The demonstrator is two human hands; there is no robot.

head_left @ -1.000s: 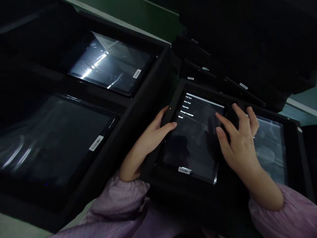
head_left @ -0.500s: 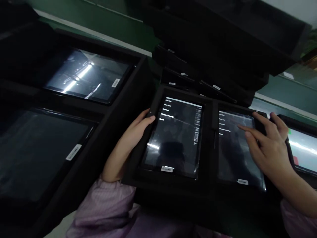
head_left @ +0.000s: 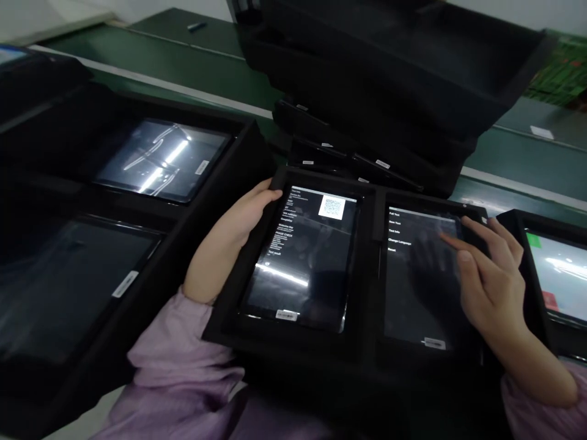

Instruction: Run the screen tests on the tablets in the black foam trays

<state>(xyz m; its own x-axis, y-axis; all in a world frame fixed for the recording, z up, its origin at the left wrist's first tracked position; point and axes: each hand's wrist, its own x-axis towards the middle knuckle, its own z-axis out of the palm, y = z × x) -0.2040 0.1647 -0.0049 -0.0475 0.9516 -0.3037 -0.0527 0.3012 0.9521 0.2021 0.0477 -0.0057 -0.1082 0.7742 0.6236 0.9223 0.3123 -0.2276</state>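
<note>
A black foam tray in front of me holds two tablets side by side. My left hand grips the tray's left edge, thumb over the rim next to the left tablet, whose screen shows white text and a QR code. My right hand hovers with fingers spread over the right tablet, the index fingertip at or just above the upper right of its screen, which shows a short white menu list. Both wrists wear pale purple sleeves.
A larger black tray at left holds two dark tablets with white labels. A tall stack of black trays rises behind, on a green bench. At far right another tablet shows a bright screen with green and red patches.
The left tablet's screen switched from a menu list to text with a QR code. My right hand moved from the left tablet to the right one. The view shifted up and right.
</note>
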